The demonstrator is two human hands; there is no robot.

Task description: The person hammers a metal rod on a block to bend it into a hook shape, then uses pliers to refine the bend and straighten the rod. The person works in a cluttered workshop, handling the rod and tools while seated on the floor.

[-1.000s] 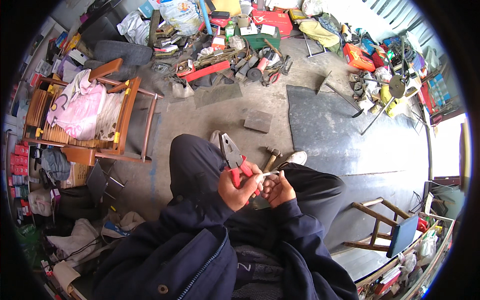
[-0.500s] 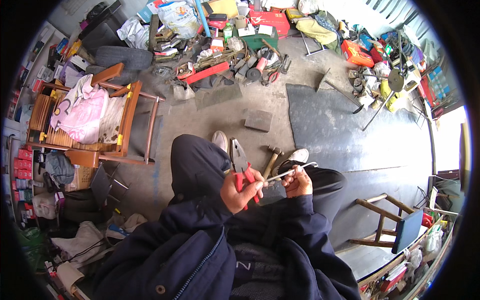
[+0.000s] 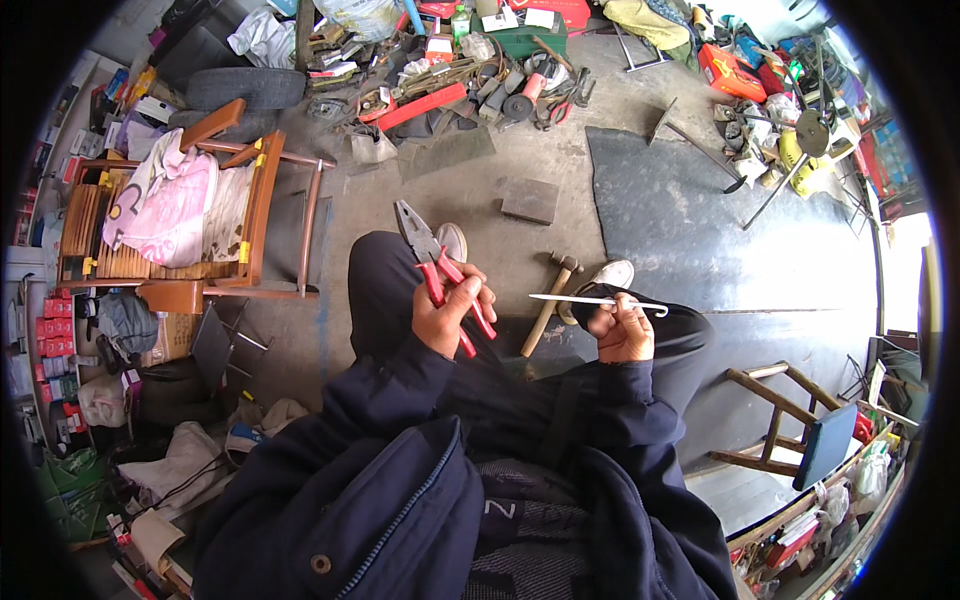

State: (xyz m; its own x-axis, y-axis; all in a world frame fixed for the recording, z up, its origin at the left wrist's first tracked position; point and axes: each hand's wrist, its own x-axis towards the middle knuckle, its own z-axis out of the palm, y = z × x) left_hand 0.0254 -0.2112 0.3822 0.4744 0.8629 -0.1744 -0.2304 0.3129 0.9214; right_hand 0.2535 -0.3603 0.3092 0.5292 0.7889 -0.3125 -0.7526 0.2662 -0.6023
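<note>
My left hand (image 3: 448, 315) grips red-handled pliers (image 3: 418, 236), their grey jaws pointing up and away from me. Over my right knee, my right hand (image 3: 625, 335) pinches a thin white rod (image 3: 568, 298), which lies crosswise with a pointed left tip and a hooked right end. The pliers and rod are apart. A hammer (image 3: 540, 324) with a wooden handle lies below and between my hands, by my right shoe (image 3: 615, 273). A grey block (image 3: 528, 203) sits on the concrete floor (image 3: 460, 205) beyond my feet.
A wooden folding chair (image 3: 263, 200) with a pink cloth is at left; a blue-topped stool (image 3: 823, 445) is at right. Piles of tools and boxes (image 3: 420, 106) line the back. A dark sheet (image 3: 700, 240) covers the floor at right, near metal stands (image 3: 810, 135).
My hands have drawn apart, the left moving left with the pliers, the right moving right and up with the rod, which is out of my left fingers. More of the hammer shows.
</note>
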